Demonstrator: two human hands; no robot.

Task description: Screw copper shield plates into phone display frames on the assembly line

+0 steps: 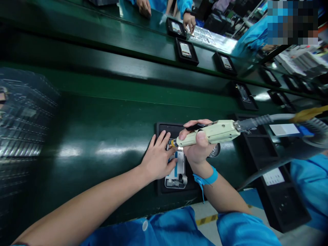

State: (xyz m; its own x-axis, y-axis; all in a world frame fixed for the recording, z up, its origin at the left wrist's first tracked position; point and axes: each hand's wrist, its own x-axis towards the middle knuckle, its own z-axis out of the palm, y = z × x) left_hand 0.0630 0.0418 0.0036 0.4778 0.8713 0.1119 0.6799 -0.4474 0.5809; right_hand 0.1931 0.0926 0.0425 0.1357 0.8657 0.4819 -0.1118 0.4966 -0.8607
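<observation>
A phone body (180, 164) with its inside exposed lies in a black tray (161, 188) on the green bench. My right hand (198, 150) is wrapped round a pale electric screwdriver (221, 132), held tilted with a cable at its back end. The screwdriver's yellow-ringed nose points at the upper end of the phone; its tip is hidden by my fingers. My left hand (157, 157) rests over the phone's upper left side, fingers stretched and spread, beside the nose. A blue band (206, 177) circles my right wrist.
Stacked clear plastic trays (25, 112) stand at the left. On the right is a long black compartment tray (261, 145), with a grey hose (271, 164) crossing it. Several black trays with phones line the far belt, where a co-worker's hand (189, 22) reaches in. A round metal dish (215, 150) sits behind my right wrist.
</observation>
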